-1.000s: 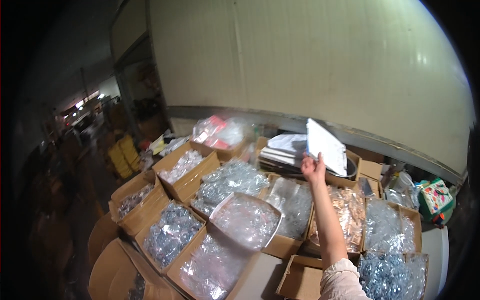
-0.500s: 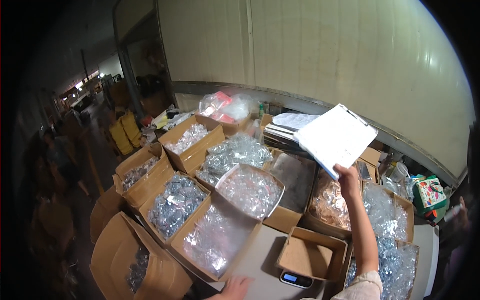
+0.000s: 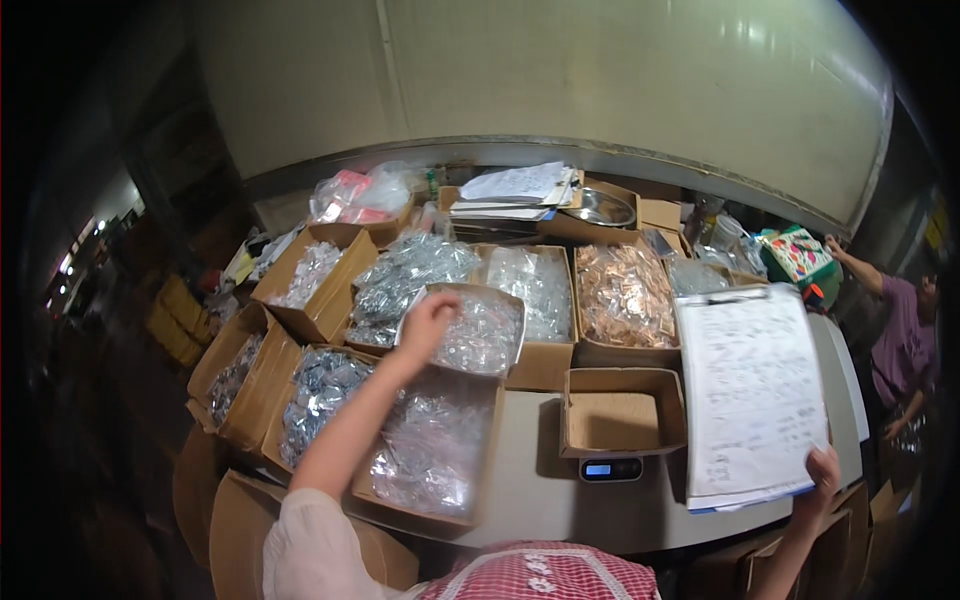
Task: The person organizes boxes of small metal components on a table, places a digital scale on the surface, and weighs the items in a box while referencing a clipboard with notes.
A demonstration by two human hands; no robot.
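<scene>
My right hand [image 3: 824, 470] grips the lower right edge of a clipboard [image 3: 755, 400], which holds written paper sheets and is tilted up at the table's right side. My left hand [image 3: 430, 328] reaches over the left part of a shallow white-rimmed box [image 3: 482, 330] of small clear packets. Its fingers look bent but are blurred, and whether they touch the box or hold anything is unclear. An open cardboard box [image 3: 625, 445] with a bare inside sits on a small digital scale [image 3: 611, 470], left of the clipboard.
Open cartons of clear and silvery packets surround the white-rimmed box, with a carton of copper-coloured packets [image 3: 625, 295] to its right. Behind stand stacked papers [image 3: 515, 183] and a metal bowl [image 3: 605, 207]. A person in a purple top [image 3: 905, 345] is at the far right.
The clipboard has come down from over the back papers to the right side of the table, in my right hand. My left hand has risen from the table's front to the white-rimmed box. The view has shifted right.
</scene>
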